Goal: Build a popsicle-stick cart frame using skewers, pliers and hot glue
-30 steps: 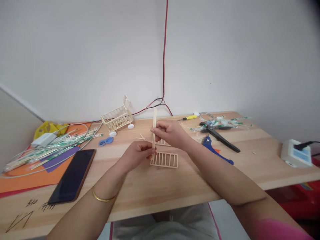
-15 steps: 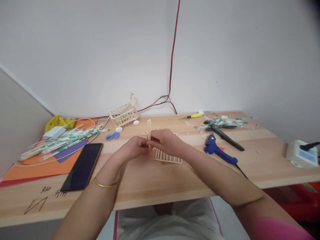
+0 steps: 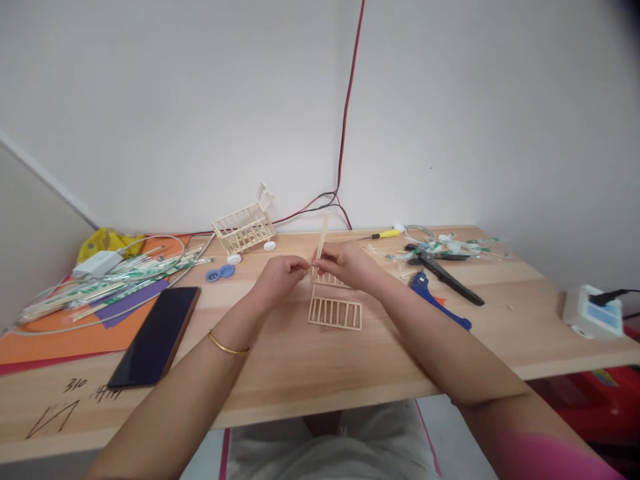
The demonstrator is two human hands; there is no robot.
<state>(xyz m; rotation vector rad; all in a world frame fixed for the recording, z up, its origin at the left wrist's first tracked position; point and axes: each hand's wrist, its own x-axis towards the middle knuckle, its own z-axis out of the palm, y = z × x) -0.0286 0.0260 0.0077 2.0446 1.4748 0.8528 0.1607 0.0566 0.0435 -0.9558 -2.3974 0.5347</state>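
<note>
Hands of one person meet above the middle of a pale wooden table (image 3: 300, 380), seen from a camera worn on the person's head. The left hand (image 3: 280, 275), with a gold bangle (image 3: 227, 347) on its wrist, and the right hand (image 3: 349, 265) each have thumb and fingertips pinched shut on the lower end of a thin wooden stick (image 3: 321, 237). The stick stands nearly upright between them, lifted clear of the table; it may be two sticks pressed together, but that is too fine to tell. Just in front of the hands a small ladder-like panel (image 3: 335, 313) made of sticks lies flat. A second panel (image 3: 327, 280) is partly hidden under the right hand. At the back, near the wall, stands a finished-looking stick cart (image 3: 245, 228) with a white disc (image 3: 233, 259) lying loose beside it. Judging from this, two panels are assembled, while the held stick is joined to nothing and the panels are not joined to each other. A blue glue gun (image 3: 435, 303) lies untouched to the right, and a dark phone (image 3: 155, 337) to the left.
</note>
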